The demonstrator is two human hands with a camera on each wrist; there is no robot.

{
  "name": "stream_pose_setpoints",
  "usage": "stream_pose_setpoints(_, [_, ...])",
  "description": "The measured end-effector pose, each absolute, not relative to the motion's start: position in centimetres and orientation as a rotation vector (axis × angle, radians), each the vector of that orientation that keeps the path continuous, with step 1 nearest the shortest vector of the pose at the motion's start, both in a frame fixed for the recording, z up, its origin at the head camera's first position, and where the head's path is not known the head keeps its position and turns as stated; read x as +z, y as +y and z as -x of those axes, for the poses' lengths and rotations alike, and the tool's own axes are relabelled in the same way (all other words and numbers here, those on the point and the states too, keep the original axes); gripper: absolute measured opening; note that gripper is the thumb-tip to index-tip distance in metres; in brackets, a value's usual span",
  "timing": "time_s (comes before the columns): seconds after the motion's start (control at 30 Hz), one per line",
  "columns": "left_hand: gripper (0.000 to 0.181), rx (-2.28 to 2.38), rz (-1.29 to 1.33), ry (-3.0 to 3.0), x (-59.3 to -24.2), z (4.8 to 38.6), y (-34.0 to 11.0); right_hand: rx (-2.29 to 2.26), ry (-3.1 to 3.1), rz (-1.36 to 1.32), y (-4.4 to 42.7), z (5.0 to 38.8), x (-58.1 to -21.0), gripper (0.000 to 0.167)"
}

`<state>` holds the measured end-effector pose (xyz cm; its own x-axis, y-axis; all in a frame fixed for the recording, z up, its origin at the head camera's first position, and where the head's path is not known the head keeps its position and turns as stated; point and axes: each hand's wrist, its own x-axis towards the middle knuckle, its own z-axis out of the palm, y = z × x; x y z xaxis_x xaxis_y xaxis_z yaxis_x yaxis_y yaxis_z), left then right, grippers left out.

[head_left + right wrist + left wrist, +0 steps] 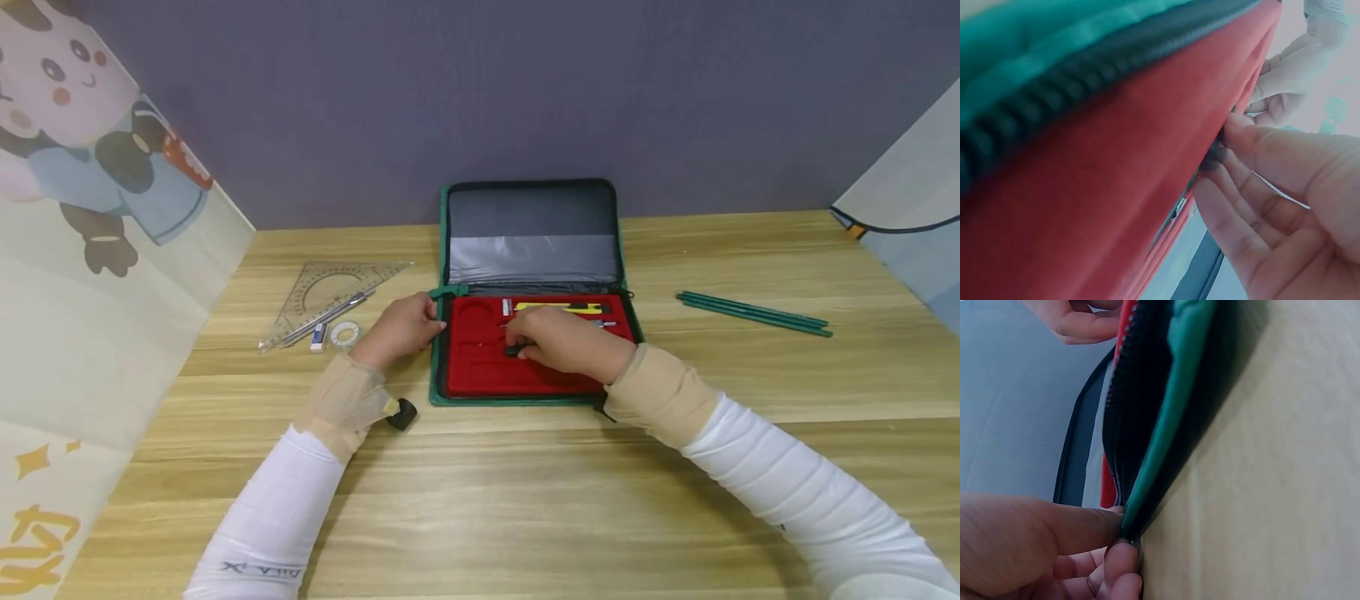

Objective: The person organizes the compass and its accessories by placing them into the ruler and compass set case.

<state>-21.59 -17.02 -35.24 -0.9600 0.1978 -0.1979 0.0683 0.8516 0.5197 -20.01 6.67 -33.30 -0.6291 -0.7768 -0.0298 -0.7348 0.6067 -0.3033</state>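
An unzipped green case lies flat with its lid raised against the wall side; a red tray with shaped recesses fills its base. My left hand pinches the case's left edge between thumb and fingers, and in the left wrist view that hand grips the green rim beside the zip. Over the tray's middle, my right hand pinches a small black item; the right wrist view shows this dark piece between the fingers, at the red surface. A yellow cutter and a metal tool lie in the tray behind it.
Left of the case lie a clear set square, slim silver tools, an eraser and a white ring. Green pencils lie at the right. A dark wall stands behind the wooden table.
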Motion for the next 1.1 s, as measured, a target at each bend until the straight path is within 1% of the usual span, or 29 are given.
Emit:
stream_pose_setpoints(0.43, [0.017,0.761,-0.201,2.794,-35.1,21.6,-16.9,-0.4,2.686,1.238,6.9,19.9,-33.2,0.014])
stream_pose_setpoints(0.57, [0.017,0.763,-0.209,2.791,-35.1,21.6,-17.0,-0.404,2.683,1.185,7.6,19.8,-33.1,0.019])
stream_pose_setpoints(0.83, [0.018,0.787,-0.224,2.778,-35.5,21.8,-17.0,-0.551,2.787,1.135,11.3,20.0,-32.7,0.018])
stream_pose_setpoints(1.1, [0.018,0.79,-0.213,2.781,-35.4,21.8,-17.1,-0.529,2.86,1.037,15.3,20.2,-32.0,0.018])
